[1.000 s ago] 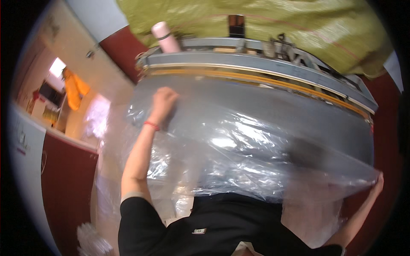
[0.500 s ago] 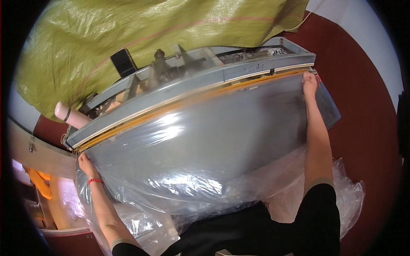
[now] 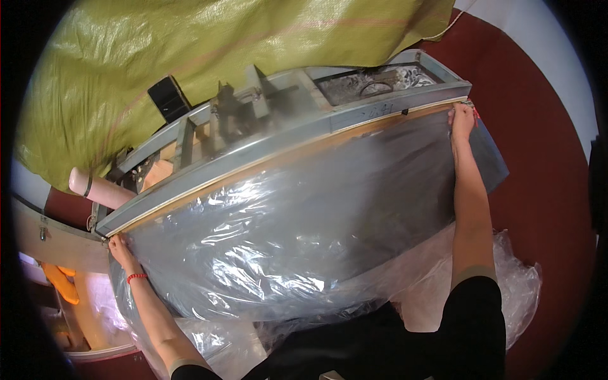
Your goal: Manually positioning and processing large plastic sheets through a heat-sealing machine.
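Clear plastic film (image 3: pixel 272 247) across frame centre. Left hand (image 3: pixel 120 249), left of frame, and right hand (image 3: pixel 463 121), upper right, pinched on film's far corners (fingertips partly hidden). Uneven pull could wrinkle film or skew its edge against metal bar (image 3: pixel 342 120).
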The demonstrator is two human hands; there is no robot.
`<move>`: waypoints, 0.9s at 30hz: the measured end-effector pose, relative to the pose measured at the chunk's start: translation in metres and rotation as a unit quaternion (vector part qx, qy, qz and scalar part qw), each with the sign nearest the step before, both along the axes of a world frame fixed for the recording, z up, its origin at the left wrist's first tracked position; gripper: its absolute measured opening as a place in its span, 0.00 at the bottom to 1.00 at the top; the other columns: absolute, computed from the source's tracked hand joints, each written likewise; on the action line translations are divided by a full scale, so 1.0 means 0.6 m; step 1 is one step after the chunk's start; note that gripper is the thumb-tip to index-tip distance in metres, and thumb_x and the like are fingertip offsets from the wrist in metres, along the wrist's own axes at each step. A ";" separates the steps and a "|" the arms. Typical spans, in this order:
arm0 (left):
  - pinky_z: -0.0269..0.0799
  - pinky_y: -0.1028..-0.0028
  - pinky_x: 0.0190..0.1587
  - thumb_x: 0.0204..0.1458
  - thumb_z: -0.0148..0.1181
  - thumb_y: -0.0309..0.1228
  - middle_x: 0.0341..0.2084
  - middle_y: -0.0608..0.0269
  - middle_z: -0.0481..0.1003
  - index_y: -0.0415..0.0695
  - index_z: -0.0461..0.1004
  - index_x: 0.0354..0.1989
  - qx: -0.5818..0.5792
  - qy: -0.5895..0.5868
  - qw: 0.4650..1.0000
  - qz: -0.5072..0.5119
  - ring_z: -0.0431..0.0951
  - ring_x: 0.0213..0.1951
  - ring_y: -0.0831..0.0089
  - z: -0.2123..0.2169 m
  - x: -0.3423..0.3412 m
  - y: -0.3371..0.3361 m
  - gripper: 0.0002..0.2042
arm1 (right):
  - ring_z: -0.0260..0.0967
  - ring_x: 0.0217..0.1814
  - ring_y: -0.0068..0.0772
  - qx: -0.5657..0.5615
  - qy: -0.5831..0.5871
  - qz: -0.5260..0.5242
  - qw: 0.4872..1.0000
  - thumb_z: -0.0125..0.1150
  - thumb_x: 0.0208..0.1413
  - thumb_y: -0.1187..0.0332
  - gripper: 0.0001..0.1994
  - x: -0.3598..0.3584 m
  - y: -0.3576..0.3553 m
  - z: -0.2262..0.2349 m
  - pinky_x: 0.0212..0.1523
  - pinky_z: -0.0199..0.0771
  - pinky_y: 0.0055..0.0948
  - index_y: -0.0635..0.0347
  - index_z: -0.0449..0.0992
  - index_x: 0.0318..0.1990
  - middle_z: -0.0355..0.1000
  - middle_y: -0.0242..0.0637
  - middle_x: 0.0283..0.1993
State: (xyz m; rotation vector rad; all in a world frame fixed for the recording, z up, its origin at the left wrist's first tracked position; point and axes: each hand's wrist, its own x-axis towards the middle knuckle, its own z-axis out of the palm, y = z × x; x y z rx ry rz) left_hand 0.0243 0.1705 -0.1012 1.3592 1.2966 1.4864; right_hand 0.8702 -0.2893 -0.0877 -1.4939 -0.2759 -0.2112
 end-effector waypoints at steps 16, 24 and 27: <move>0.58 0.84 0.26 0.50 0.51 0.31 0.22 0.72 0.67 0.45 0.68 0.30 0.023 0.100 0.991 -0.088 0.65 0.24 0.84 0.083 0.021 -0.111 0.04 | 0.62 0.26 0.15 -0.270 -0.159 0.025 0.949 0.58 0.48 0.59 0.15 -0.100 -0.048 0.082 0.27 0.61 0.19 0.65 0.77 0.32 0.69 0.27 0.23; 0.57 0.85 0.27 0.50 0.49 0.25 0.22 0.75 0.66 0.44 0.68 0.29 0.023 0.045 0.976 -0.213 0.62 0.24 0.86 0.183 0.044 -0.306 0.02 | 0.69 0.38 0.24 -0.210 -0.083 -0.094 0.970 0.55 0.51 0.68 0.11 -0.088 -0.247 0.072 0.42 0.68 0.23 0.65 0.76 0.38 0.74 0.37 0.36; 0.55 0.85 0.25 0.50 0.49 0.26 0.21 0.77 0.65 0.45 0.70 0.32 0.044 0.117 0.985 -0.120 0.60 0.23 0.87 0.192 0.033 -0.339 0.04 | 0.69 0.41 0.26 -0.179 -0.141 -0.093 0.969 0.52 0.52 0.65 0.11 -0.180 -0.205 0.116 0.43 0.67 0.25 0.59 0.76 0.38 0.73 0.35 0.40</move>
